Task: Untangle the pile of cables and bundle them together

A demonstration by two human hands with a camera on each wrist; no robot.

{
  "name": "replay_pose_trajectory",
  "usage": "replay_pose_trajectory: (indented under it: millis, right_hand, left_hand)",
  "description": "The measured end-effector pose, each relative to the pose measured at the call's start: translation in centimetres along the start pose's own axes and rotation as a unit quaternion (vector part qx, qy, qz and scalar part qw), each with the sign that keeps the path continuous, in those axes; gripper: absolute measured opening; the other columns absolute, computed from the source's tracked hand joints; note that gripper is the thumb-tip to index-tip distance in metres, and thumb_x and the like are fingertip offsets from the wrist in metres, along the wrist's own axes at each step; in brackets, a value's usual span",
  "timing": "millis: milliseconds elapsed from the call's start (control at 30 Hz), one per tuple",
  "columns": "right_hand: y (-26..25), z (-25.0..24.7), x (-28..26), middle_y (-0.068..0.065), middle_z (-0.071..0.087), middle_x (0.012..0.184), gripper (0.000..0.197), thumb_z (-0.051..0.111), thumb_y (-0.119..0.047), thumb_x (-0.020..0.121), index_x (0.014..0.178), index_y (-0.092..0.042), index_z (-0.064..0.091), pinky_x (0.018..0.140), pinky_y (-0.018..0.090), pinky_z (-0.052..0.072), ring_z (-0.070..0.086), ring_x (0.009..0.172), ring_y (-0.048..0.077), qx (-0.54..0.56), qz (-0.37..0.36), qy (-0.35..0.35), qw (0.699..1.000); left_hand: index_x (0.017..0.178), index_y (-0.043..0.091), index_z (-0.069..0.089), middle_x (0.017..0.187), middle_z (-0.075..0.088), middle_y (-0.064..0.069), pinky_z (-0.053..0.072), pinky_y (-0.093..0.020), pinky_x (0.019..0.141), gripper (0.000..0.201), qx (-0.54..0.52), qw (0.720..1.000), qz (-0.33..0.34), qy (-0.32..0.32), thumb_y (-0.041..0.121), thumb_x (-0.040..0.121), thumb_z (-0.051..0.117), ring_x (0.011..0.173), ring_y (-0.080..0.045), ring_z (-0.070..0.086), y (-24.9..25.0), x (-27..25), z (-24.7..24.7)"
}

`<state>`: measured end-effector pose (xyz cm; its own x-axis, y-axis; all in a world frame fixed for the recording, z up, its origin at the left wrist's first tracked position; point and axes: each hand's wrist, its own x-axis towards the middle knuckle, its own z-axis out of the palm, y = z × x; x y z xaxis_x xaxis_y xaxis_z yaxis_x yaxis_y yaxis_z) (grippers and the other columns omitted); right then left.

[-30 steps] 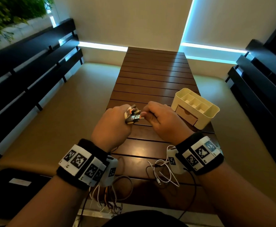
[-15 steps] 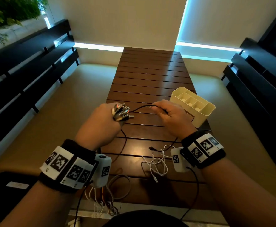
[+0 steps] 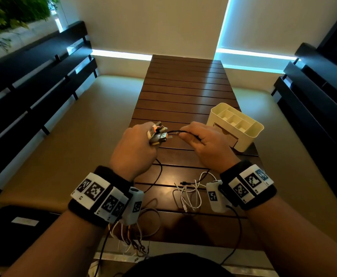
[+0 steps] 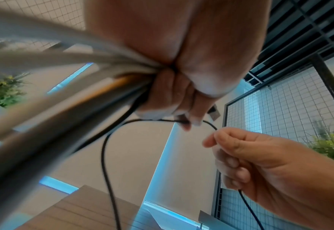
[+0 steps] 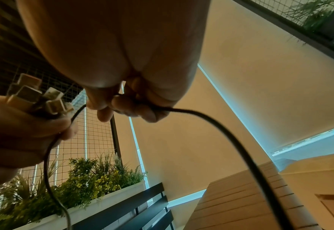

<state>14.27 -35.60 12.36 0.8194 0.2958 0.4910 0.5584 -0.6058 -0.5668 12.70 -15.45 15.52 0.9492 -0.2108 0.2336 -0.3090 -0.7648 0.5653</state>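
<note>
My left hand (image 3: pixel 135 145) grips a bundle of cables (image 4: pixel 67 80) in its fist above the wooden table (image 3: pixel 183 92). Their USB plugs (image 3: pixel 157 133) stick out past the thumb, also seen as a cluster of plugs (image 5: pixel 38 96) in the right wrist view. My right hand (image 3: pixel 205 142) pinches a thin black cable (image 3: pixel 173 132) a short way right of the plugs. That black cable (image 5: pixel 211 123) loops down from both hands toward the table. A white cable (image 3: pixel 191 194) lies coiled loose on the table under my right wrist.
A cream plastic organiser (image 3: pixel 236 125) with compartments stands just right of my right hand. More cable ends (image 3: pixel 135 240) hang over the near table edge. Dark slatted benches (image 3: pixel 33 80) run along both sides; a planter (image 5: pixel 83 196) sits at the left.
The hands drew apart, the right one sliding along the black cable away from the plugs, and now stand nearer together again. The black cable is stretched out between them.
</note>
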Motion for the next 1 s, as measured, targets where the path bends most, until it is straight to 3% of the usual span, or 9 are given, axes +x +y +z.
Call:
replay_pose_trajectory:
  millis: [100,267,333,433,567,633,767,900,1000]
  right_hand:
    - [0.6,0.7,-0.4,-0.018,0.057,0.081,0.011,0.056,-0.020,0.100,0.100,-0.018,0.067,0.067,0.005,0.038,0.055,0.078,-0.004,0.024,0.054,-0.015,0.998]
    - [3.4,1.2,-2.2,-0.012,0.057,0.080,0.011,0.052,-0.025,0.102,0.097,-0.022,0.062,0.064,0.015,0.038,0.053,0.072,-0.004,0.027,0.179,-0.027,0.983]
    - [3.6,1.1,-2.3,-0.011,0.058,0.081,0.012,0.052,-0.026,0.102,0.098,-0.022,0.063,0.065,0.015,0.041,0.055,0.074,-0.003,0.024,0.187,-0.010,0.982]
    - [3.5,0.6,-1.8,-0.009,0.060,0.085,0.014,0.054,-0.022,0.101,0.104,-0.018,0.067,0.070,0.011,0.045,0.060,0.078,0.001,0.021,0.180,0.051,0.982]
    - [5.0,0.9,-2.6,-0.010,0.060,0.086,0.018,0.057,-0.017,0.099,0.111,-0.016,0.069,0.078,0.027,0.052,0.060,0.080,0.008,0.007,0.224,-0.004,0.975]
    - [5.5,1.3,-3.5,-0.009,0.063,0.091,0.019,0.059,-0.016,0.097,0.111,-0.015,0.071,0.083,0.029,0.052,0.059,0.084,0.008,-0.014,0.233,0.013,0.972]
    - [5.2,1.3,-3.8,0.002,0.067,0.093,0.019,0.060,-0.014,0.096,0.110,-0.012,0.074,0.076,0.020,0.047,0.059,0.085,0.013,-0.083,0.169,0.079,0.979]
    - [5.2,0.9,-3.9,0.007,0.067,0.089,0.019,0.060,-0.011,0.095,0.109,-0.010,0.073,0.076,0.033,0.050,0.059,0.086,0.020,-0.119,0.123,0.102,0.980]
    - [5.1,1.0,-4.6,0.005,0.069,0.091,0.019,0.065,-0.010,0.093,0.109,-0.012,0.074,0.078,0.014,0.045,0.056,0.085,0.001,-0.089,0.128,0.109,0.982]
  left_hand:
    - [0.073,0.016,0.055,0.064,0.054,0.003,0.036,-0.033,0.050,0.023,-0.052,0.997,0.004,0.064,0.015,0.096,0.056,0.057,-0.016,0.049,-0.3,-0.4,-0.2]
    - [0.077,0.011,0.059,0.069,0.060,-0.007,0.049,-0.041,0.055,0.023,-0.103,0.983,-0.070,0.138,0.023,0.097,0.060,0.057,-0.020,0.051,-1.6,-0.2,-2.1]
    - [0.076,0.007,0.058,0.067,0.059,-0.010,0.046,-0.045,0.054,0.025,-0.099,0.987,-0.062,0.112,0.021,0.096,0.060,0.057,-0.027,0.050,-2.0,-0.4,-2.0]
    - [0.072,0.004,0.055,0.061,0.052,-0.009,0.034,-0.037,0.051,0.027,-0.118,0.989,-0.052,0.072,0.017,0.095,0.060,0.054,-0.022,0.040,-2.2,-1.1,-1.4]
    - [0.066,0.015,0.051,0.062,0.052,-0.001,0.030,-0.030,0.051,0.029,-0.075,0.996,-0.048,0.016,0.017,0.094,0.059,0.054,-0.016,0.042,-2.2,-1.3,-1.3]
    - [0.065,0.018,0.049,0.063,0.052,0.000,0.030,-0.030,0.051,0.031,-0.032,0.998,-0.042,-0.021,0.017,0.095,0.057,0.056,-0.017,0.045,-2.1,-1.5,-1.3]
    - [0.066,0.016,0.050,0.063,0.053,0.000,0.029,-0.029,0.051,0.030,-0.015,0.998,-0.052,-0.044,0.016,0.095,0.057,0.056,-0.014,0.044,-2.5,-1.9,-1.0]
    - [0.070,0.016,0.053,0.067,0.056,-0.001,0.031,-0.029,0.052,0.027,-0.021,0.996,-0.059,-0.061,0.020,0.096,0.057,0.058,-0.015,0.047,-2.9,-1.8,-1.2]
    - [0.067,0.017,0.051,0.065,0.054,0.000,0.030,-0.030,0.052,0.029,-0.042,0.997,-0.037,-0.051,0.018,0.095,0.058,0.057,-0.015,0.045,-3.0,-1.9,-1.2]
